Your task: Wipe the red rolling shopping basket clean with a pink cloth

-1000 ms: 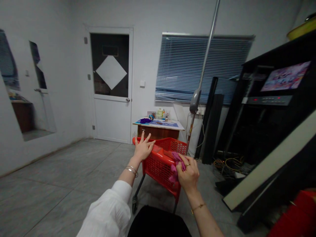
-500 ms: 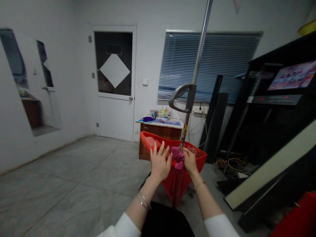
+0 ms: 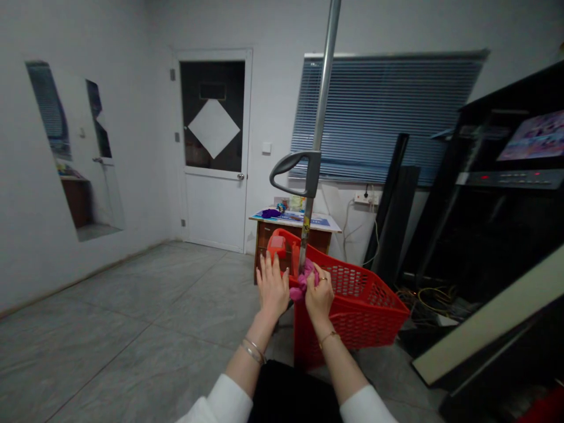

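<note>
Grey floor (image 3: 132, 329) spreads under everything here, with a tall mirror (image 3: 90, 176) on the wall far to the left of the hands. Beyond them, still on that side, is a white door (image 3: 214, 208). Ahead of the fingers is a small bench (image 3: 328, 223) with a purple cloth (image 3: 270, 214) on it. Nearer me, the left hand (image 3: 272, 291) is spread almost flat, holding nothing I can see, at the edge of a red cart (image 3: 352, 329); whether it presses or hovers, I can't tell. Between the hands, a pink cloth (image 3: 304, 285) is bunched at the foot of a metal pole (image 3: 325, 88) with a grey handle (image 3: 312, 173). The right hand (image 3: 319, 294) is curled tight on that cloth, against the cart's near end. I'd expect the cloth to be soft and light, best gripped as a wad; the cart looks like stiff, smooth plastic, perhaps slippery, and easiest to steady by its rim. Rightward of the hands, the basket stretches away below blinds (image 3: 388, 111), with dark boards (image 3: 400, 217) and a lit screen (image 3: 535, 136) farther over.
</note>
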The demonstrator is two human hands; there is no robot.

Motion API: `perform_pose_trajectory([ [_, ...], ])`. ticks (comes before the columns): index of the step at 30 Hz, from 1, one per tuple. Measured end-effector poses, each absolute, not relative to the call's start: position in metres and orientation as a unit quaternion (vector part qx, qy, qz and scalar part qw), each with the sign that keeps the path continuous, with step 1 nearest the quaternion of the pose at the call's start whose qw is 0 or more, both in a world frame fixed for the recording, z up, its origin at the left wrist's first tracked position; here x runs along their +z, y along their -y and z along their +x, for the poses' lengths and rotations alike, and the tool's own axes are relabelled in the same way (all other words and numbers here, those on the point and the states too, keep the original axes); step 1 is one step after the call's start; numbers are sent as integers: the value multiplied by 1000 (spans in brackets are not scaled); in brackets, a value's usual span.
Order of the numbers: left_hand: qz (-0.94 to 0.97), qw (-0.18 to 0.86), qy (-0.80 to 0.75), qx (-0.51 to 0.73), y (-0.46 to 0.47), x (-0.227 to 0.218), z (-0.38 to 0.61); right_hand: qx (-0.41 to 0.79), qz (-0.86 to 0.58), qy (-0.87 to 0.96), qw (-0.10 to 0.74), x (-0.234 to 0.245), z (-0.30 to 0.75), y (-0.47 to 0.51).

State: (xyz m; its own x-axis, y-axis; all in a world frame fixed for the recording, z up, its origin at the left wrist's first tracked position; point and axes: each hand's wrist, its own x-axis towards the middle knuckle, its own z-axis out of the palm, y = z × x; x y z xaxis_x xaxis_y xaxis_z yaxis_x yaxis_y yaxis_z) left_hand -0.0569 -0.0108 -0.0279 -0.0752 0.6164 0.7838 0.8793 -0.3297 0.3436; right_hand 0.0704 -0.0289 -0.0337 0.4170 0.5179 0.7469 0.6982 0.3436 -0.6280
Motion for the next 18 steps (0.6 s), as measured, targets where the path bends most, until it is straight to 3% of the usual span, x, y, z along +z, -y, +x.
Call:
perform_pose_trajectory([
  [6, -681, 106, 548, -474, -8, -33, -72, -240, -473, 634, 562, -56, 57, 25],
  [12, -669, 122, 567, -465, -11, -34, -80, -279, -449, 670, 521, -69, 53, 33],
  [18, -649, 170, 615, -414, -2, -29, -77, -317, -395, 665, 549, -11, 58, 22],
])
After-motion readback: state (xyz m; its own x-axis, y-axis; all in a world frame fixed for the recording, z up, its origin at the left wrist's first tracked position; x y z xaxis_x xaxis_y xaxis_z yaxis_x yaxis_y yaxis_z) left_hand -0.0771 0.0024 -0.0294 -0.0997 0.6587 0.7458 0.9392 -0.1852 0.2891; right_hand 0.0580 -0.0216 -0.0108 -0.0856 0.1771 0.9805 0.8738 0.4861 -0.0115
